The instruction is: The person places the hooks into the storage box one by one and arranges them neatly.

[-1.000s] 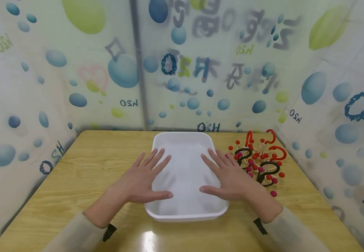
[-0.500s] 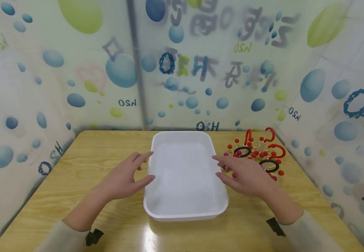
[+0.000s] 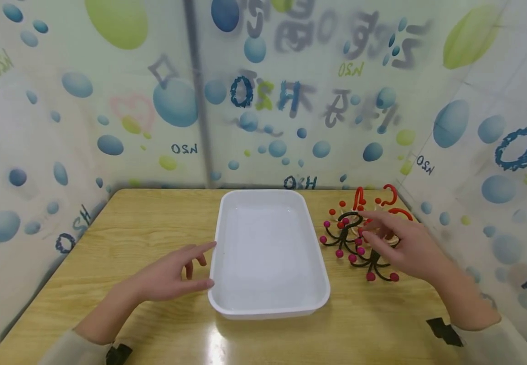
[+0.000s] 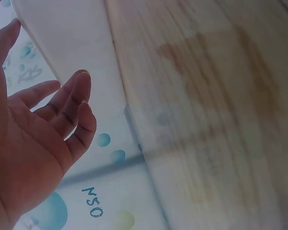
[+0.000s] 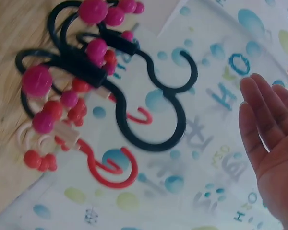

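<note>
A white rectangular tray (image 3: 268,253) stands in the middle of the table. My left hand (image 3: 172,276) is at its left rim, with index fingertip and thumb at the edge and the other fingers loosely bent. To the right lie several hooks with splayed prongs tipped with balls. Black ones with pink balls, such as one black hook (image 5: 81,67), lie nearest; red hooks (image 3: 390,195) with pale prongs and red balls sit behind. Above them hovers my right hand (image 3: 405,248), fingers loosely bent, partly covering a black hook. In the right wrist view this hand (image 5: 278,143) appears apart from them.
The wooden table (image 3: 163,213) meets a patterned backdrop (image 3: 263,126) at the back, with more of it rising on both sides. Light reflects off the table in front of the tray.
Both hands were spread over the tray, then drew apart. My left hand has lowered to the tray's left rim; my right hand has moved right, over the hooks.
</note>
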Tool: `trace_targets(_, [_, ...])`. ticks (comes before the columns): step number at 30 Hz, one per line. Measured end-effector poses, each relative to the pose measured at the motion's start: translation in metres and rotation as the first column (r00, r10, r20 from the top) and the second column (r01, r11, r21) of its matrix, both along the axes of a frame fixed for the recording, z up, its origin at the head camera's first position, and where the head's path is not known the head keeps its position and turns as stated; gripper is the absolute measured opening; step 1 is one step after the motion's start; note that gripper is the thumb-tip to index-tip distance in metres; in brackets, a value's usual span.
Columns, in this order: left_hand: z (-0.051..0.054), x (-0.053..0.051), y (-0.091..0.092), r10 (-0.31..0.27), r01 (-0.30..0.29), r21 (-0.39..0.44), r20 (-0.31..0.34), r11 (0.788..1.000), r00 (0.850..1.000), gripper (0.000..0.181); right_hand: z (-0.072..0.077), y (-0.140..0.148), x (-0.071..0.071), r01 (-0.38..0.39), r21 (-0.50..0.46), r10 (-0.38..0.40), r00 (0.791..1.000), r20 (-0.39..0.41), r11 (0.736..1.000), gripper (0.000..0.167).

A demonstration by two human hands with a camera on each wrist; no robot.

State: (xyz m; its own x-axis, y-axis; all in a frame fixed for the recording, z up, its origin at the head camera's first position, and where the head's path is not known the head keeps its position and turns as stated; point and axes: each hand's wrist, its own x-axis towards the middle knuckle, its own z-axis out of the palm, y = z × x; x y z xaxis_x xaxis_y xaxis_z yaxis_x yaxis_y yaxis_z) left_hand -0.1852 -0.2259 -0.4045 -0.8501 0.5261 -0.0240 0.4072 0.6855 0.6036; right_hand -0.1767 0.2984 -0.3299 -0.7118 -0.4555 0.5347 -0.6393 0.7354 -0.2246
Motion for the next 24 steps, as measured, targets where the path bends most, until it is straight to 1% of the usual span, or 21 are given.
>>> trace_targets(2, [-0.001, 0.0, -0.001, -0.002, 0.002, 0.007, 0.006, 1.0, 1.0, 0.087, 0.001, 0.011, 0.0, 0.023, -0.031, -0.023, 1.0, 0.006, 0.999, 0.048])
trace_targets(5, [-0.001, 0.0, -0.001, -0.003, 0.002, 0.016, 0.022, 1.0, 1.0, 0.088, 0.0, 0.028, 0.0, 0.074, -0.078, -0.071, 0.997, 0.04, 0.994, 0.043])
trace_targets(9, [-0.001, -0.001, 0.0, -0.002, 0.0, 0.026, 0.044, 1.0, 0.999, 0.089, -0.006, 0.05, -0.003, 0.171, -0.133, -0.157, 0.982, 0.107, 0.976, 0.036])
trace_targets(11, [-0.002, -0.002, 0.0, -0.001, -0.001, 0.032, 0.051, 0.999, 0.999, 0.09, -0.009, 0.061, -0.005, 0.221, -0.139, -0.2, 0.968, 0.148, 0.965, 0.031])
trace_targets(13, [-0.002, -0.002, 0.0, 0.0, -0.002, 0.038, 0.057, 0.999, 0.998, 0.09, -0.012, 0.069, -0.007, 0.255, -0.134, -0.227, 0.955, 0.192, 0.958, 0.026])
trace_targets(16, [-0.004, -0.002, -0.001, -0.001, -0.002, 0.042, 0.064, 0.999, 0.998, 0.09, -0.018, 0.078, -0.009, 0.275, -0.107, -0.236, 0.93, 0.283, 0.956, 0.025])
trace_targets(20, [-0.006, -0.003, -0.002, -0.016, 0.013, 0.044, 0.072, 0.999, 0.997, 0.09, -0.027, 0.084, -0.012, 0.289, -0.073, -0.237, 0.885, 0.402, 0.955, 0.029])
trace_targets(22, [-0.007, -0.004, -0.003, -0.025, 0.022, 0.043, 0.077, 0.999, 0.997, 0.09, -0.031, 0.086, -0.013, 0.302, -0.072, -0.241, 0.864, 0.442, 0.951, 0.03])
trace_targets(24, [-0.008, -0.005, -0.003, -0.03, 0.026, 0.044, 0.088, 0.999, 0.996, 0.09, -0.035, 0.088, -0.014, 0.309, -0.076, -0.24, 0.85, 0.469, 0.948, 0.031])
